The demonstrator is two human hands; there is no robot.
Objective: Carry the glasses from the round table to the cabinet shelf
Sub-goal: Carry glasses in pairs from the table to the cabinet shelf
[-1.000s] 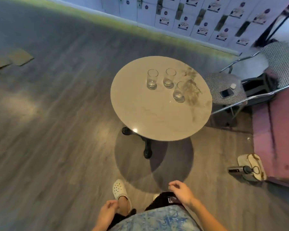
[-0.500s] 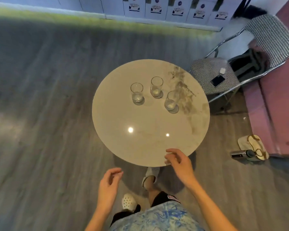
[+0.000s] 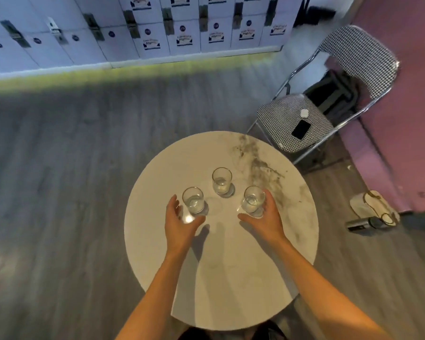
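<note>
Three clear empty glasses stand upright on the round marble table (image 3: 231, 261): a left glass (image 3: 193, 201), a middle glass (image 3: 221, 181) farther back, and a right glass (image 3: 252, 200). My left hand (image 3: 179, 229) is cupped around the left glass, fingers on its left side and thumb below it, spread and not closed. My right hand (image 3: 265, 223) is cupped around the right glass, fingertips at its right side and thumb near its base. Both glasses still rest on the table. Both forearms reach over the near half of the table.
A checked folding chair (image 3: 280, 121) stands past the table's right edge, with a phone (image 3: 301, 129) on its seat. White cabinet doors (image 3: 157, 33) line the far wall. A pink surface (image 3: 402, 119) rises at right. A slipper (image 3: 371, 204) and a dark bottle (image 3: 361, 224) lie on the floor.
I have stepped up to the table. Both hands rose from near my legs and reached forward over the tabletop to the left and right glasses.
</note>
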